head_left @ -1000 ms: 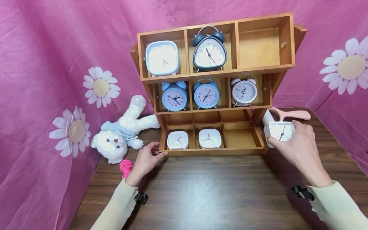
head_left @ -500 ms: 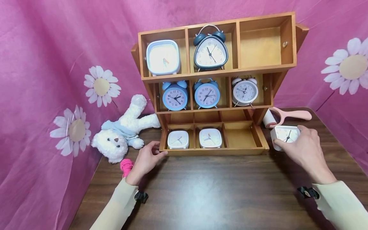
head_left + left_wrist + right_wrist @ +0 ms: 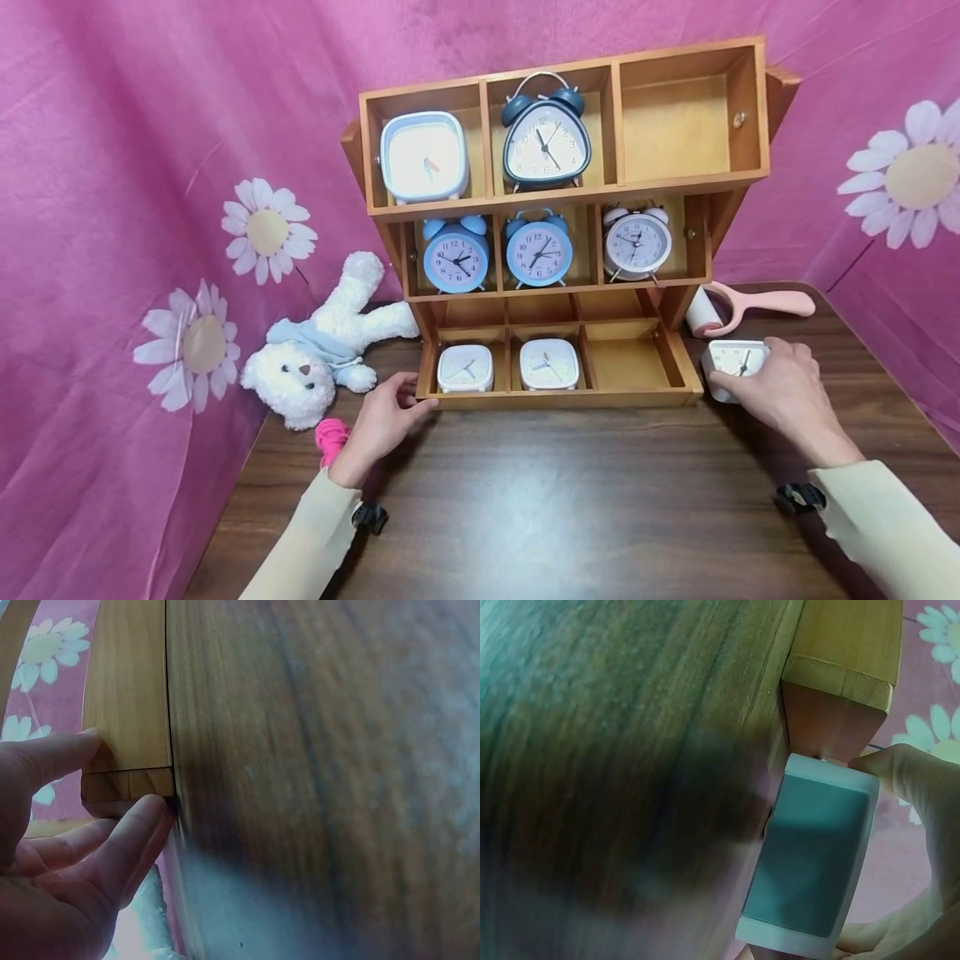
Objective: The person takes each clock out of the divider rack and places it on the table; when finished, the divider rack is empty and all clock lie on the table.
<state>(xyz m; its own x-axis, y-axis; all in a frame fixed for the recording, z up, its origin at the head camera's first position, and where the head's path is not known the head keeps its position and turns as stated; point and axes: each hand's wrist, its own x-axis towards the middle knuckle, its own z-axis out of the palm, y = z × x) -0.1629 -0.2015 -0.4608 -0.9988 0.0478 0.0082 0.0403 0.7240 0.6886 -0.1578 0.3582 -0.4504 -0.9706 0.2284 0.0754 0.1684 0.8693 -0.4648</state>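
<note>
My right hand [image 3: 791, 396] holds a small white square clock [image 3: 725, 358] between thumb and fingers, beside the right end of a tiered wooden shelf [image 3: 570, 400]. In the right wrist view the clock [image 3: 810, 855] shows a grey panel in a white frame, close to the shelf's end [image 3: 840, 679]. My left hand [image 3: 384, 423] grips the shelf's lower left front corner; in the left wrist view its thumb and fingers lie on either side of that corner [image 3: 127, 780]. Two white clocks [image 3: 465, 368] stand in the bottom tier; its right compartment [image 3: 630, 362] is bare.
Three twin-bell clocks [image 3: 538, 252] fill the middle tier. A white-blue clock [image 3: 424, 156] and a dark triangular clock [image 3: 546, 146] stand on top. Behind my right hand lies a pink lint roller [image 3: 772, 300]. A white teddy bear [image 3: 288, 379] and pink yarn [image 3: 331, 437] lie left.
My right hand has brought the white clock toward the front, away from the lint roller, first rightward and then slightly back left. My left hand stays at the shelf corner.
</note>
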